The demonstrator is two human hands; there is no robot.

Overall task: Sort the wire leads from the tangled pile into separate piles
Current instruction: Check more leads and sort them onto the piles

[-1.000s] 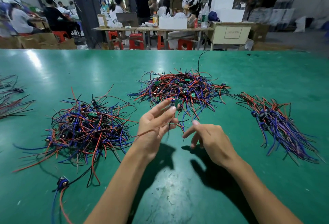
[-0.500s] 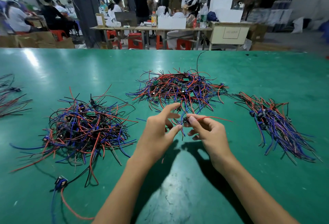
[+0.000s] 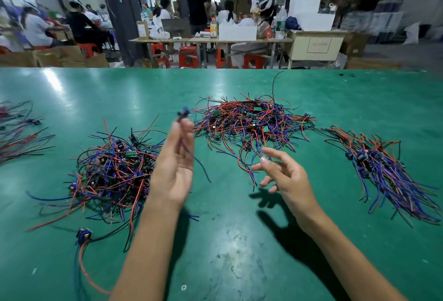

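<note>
The tangled pile (image 3: 251,121) of red, blue and black wire leads with small green boards lies at the table's centre. My left hand (image 3: 175,169) is raised just left of it, its fingertips pinching one wire lead (image 3: 184,112) by the small dark blue component; the thin wire hangs down past the palm. My right hand (image 3: 285,178) hovers over the pile's near edge, fingers spread and loosely bent, holding nothing. A looser pile (image 3: 112,169) sits to the left and a combed-out pile (image 3: 388,173) to the right.
The green table (image 3: 239,252) stretches wide. Another small bunch of leads (image 3: 16,133) lies at the far left edge. One stray lead with a blue coil (image 3: 84,235) rests near the front left. People work at tables beyond the far edge.
My left hand has lifted up and left with one lead pinched in it. My right hand has let go of the lead it pinched and opened, moving slightly right.
</note>
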